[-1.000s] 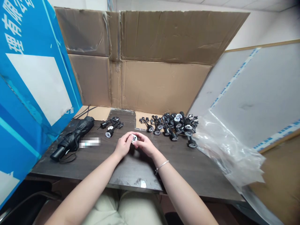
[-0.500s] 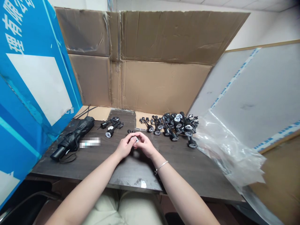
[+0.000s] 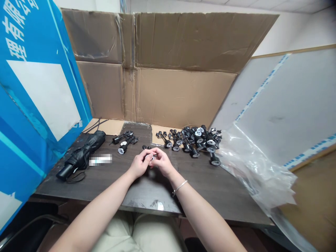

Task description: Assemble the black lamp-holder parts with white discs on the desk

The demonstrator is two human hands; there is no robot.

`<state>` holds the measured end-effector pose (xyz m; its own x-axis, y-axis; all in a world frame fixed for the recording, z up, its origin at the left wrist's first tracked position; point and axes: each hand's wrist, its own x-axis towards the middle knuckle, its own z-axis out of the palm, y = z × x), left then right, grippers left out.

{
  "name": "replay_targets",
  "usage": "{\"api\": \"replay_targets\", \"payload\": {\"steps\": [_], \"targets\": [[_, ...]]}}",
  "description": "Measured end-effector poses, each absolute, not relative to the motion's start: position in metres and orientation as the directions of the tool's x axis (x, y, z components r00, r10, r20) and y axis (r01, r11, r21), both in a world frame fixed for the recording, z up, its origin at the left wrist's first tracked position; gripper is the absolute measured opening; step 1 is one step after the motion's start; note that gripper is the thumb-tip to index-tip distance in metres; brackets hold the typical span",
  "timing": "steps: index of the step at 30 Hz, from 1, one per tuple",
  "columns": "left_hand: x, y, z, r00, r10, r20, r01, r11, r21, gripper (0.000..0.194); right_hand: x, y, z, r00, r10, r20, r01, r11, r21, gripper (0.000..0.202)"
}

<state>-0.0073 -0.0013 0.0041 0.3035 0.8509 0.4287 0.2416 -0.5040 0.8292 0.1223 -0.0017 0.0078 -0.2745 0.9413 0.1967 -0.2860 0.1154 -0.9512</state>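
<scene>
My left hand [image 3: 139,165] and my right hand [image 3: 163,163] meet over the middle of the table, fingers closed around one small part [image 3: 153,158]. Only a bit of its whitish face shows between the thumbs; the fingers hide the rest, so its full shape cannot be made out. Just beyond my fingertips lie two small black pieces [image 3: 144,147]. To the left of my hands rest a few black cylindrical parts with white end faces [image 3: 122,148] and thin leads. A heap of similar black parts [image 3: 194,153] spreads to the right.
A folded black umbrella [image 3: 88,150] lies at the left of the dark table [image 3: 210,196]. Crumpled clear plastic [image 3: 258,175] hangs over the right edge. Cardboard [image 3: 183,94] stands along the back, with a blue panel [image 3: 47,52] on the left and a whitish one [image 3: 283,105] right.
My fingers have shifted slightly around the held part, and less of its white face shows now. Both hands stay in nearly the same place.
</scene>
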Motion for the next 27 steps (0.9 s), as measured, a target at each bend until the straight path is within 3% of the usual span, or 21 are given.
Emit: {"api": "replay_targets", "payload": {"steps": [7,12,17,21,27], "targets": [[-0.005,-0.004,0.006,0.289,0.846,0.448,0.278,-0.522,0.806,0.025,0.122,-0.002,0.007,-0.270,0.942,0.201,-0.290,0.120,-0.950,0.030],[-0.003,0.000,0.001,0.271,0.839,0.471,0.198,-0.528,0.826,0.026,0.123,0.001,0.004,-0.274,0.931,0.241,-0.276,0.163,-0.947,0.031],[-0.004,0.005,-0.001,0.255,0.852,0.458,0.069,-0.489,0.870,0.042,0.120,0.002,0.001,-0.263,0.931,0.253,-0.277,0.179,-0.944,0.042],[-0.007,0.006,-0.002,0.217,0.876,0.431,0.071,-0.454,0.888,0.058,0.120,0.003,0.001,-0.280,0.924,0.262,-0.293,0.178,-0.939,0.051],[-0.008,0.006,-0.004,0.229,0.876,0.424,0.048,-0.445,0.894,0.059,0.124,0.006,-0.002,-0.219,0.924,0.314,-0.263,0.254,-0.931,0.049]]}}
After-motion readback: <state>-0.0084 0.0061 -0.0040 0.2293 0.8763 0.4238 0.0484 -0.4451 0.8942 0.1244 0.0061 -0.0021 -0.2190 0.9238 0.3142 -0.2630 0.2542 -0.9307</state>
